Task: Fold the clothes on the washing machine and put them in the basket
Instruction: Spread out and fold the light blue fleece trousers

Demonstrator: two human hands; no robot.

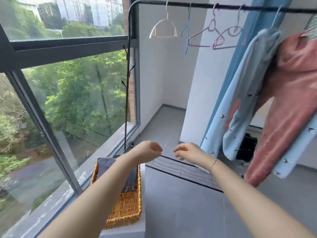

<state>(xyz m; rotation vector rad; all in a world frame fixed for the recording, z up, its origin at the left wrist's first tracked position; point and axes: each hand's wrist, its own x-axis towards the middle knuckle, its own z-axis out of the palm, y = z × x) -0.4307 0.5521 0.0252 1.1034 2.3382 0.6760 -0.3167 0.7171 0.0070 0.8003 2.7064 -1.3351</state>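
A wicker basket point(127, 208) stands on the window ledge at lower centre. A folded dark blue garment point(109, 169) lies in its far end, partly hidden by my left forearm. Both my arms reach forward above the basket and a flat grey surface point(180, 206). My left hand point(151, 149) hangs in the air with its fingers loosely curled and nothing in it. A short gap to its right, my right hand point(186, 151) is also loosely curled and empty, with a thin bracelet on its wrist. On the rack at right hang a light blue garment point(240, 100) and a pink garment point(288, 103).
A black clothes rail point(205, 5) crosses the top and carries several empty hangers point(164, 30). The rack's wire shelf point(187, 170) lies just below my hands. A large window point(68, 93) fills the left. Grey floor runs beyond to a white wall.
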